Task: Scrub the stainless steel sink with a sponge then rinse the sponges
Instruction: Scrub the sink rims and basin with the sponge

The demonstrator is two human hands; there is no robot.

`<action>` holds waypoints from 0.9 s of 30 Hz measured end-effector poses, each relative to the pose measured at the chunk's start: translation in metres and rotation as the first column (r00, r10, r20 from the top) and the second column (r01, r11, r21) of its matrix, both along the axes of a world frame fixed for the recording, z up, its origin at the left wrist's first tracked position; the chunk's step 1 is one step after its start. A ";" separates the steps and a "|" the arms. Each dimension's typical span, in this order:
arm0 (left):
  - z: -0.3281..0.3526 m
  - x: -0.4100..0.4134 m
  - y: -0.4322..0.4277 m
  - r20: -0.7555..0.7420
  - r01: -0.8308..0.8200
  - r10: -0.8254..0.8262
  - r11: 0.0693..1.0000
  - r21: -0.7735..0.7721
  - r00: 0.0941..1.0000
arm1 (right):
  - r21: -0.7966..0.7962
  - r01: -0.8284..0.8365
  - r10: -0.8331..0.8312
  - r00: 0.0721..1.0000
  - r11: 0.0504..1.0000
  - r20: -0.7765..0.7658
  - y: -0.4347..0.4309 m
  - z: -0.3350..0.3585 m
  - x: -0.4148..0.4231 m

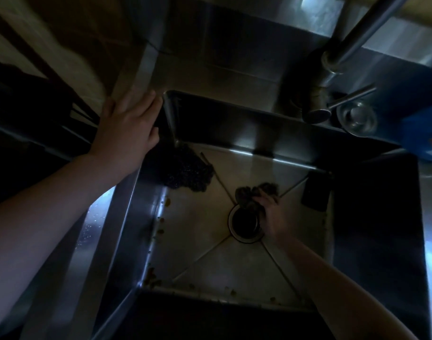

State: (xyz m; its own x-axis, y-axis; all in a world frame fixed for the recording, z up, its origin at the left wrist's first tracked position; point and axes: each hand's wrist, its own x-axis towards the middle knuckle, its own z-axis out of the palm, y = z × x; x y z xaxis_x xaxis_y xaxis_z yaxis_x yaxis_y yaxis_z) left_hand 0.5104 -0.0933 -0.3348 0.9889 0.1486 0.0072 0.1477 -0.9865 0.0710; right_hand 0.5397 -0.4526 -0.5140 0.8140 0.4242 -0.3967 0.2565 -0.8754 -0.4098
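"Two hands are in view. Which one holds the tool?" the trainee asks.

"The right hand (271, 212)," the instructor replies. "Its fingers are curled round a crumpled dark sponge (253, 195) and press it on the floor of the sink (210, 263), at the far rim of the drain (245, 223). The left hand (129, 123) grips nothing. It lies flat, fingers straight, on the sink's left rim by the far corner."

"What else lies in the basin?"

"A dark mesh pad (183, 168) sits in the far left corner, just below the left hand. A dark rectangular block (317, 192) stands against the right wall, but this light does not show whether it is a sponge. The faucet (317, 114) hangs over the far edge, and no stream shows."

"Task status?"

"Scrubbing stage, judged early to middle. Orange crumbs (158, 231) line the left seam and the near seam of the floor, so those zones are not yet clean. The walls are too dark to assess. By all that shows, rinsing of the sponges has not yet begun."
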 end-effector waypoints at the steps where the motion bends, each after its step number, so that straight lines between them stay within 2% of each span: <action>1: 0.001 0.000 0.000 -0.001 0.000 0.000 1.000 0.001 1.000 | 0.050 0.015 -0.015 1.000 0.999 -0.014 -0.005 0.002 -0.004; 3: 0.002 0.000 0.000 -0.001 -0.002 0.002 1.000 0.001 1.000 | 0.101 0.083 -0.078 0.996 0.991 -0.050 -0.009 0.004 0.004; 5: 0.002 -0.001 -0.001 -0.009 0.001 -0.001 1.000 0.017 1.000 | 0.083 0.179 -0.174 0.983 0.980 -0.061 -0.008 0.006 0.024; 9: 0.000 -0.001 -0.002 -0.022 -0.012 0.013 1.000 0.029 1.000 | 0.141 0.419 -0.425 0.905 0.897 0.012 0.005 0.013 0.061; 12: 0.000 -0.002 -0.004 -0.032 -0.020 0.022 0.998 0.066 0.999 | 0.079 0.402 -0.403 0.915 0.912 -0.003 0.016 0.015 0.059; 16: 0.004 -0.022 -0.019 -0.020 -0.013 0.015 0.995 0.103 1.000 | -0.045 0.255 -0.253 0.967 0.966 0.032 0.022 0.011 0.032; 20: 0.011 -0.054 -0.043 -0.023 -0.092 0.092 0.996 -0.007 0.996 | -0.068 0.184 -0.182 0.983 0.981 0.041 0.031 0.015 0.004; 23: 0.014 -0.074 -0.052 -0.081 -0.113 0.110 0.993 -0.034 0.991 | -0.099 0.104 -0.102 0.995 0.990 0.022 0.039 0.014 -0.008; 25: 0.013 -0.080 -0.051 -0.133 -0.093 0.090 0.996 -0.012 0.987 | -0.047 0.036 -0.035 0.999 0.998 0.011 0.043 0.011 0.001; 26: 0.012 -0.082 -0.049 -0.155 -0.077 0.077 0.997 0.003 0.985 | 0.041 0.078 -0.077 0.997 0.996 -0.007 0.047 0.013 0.008; 27: 0.010 -0.082 -0.047 -0.169 -0.065 0.065 0.998 0.009 0.983 | 0.128 0.190 -0.189 0.982 0.973 -0.019 0.054 0.017 0.018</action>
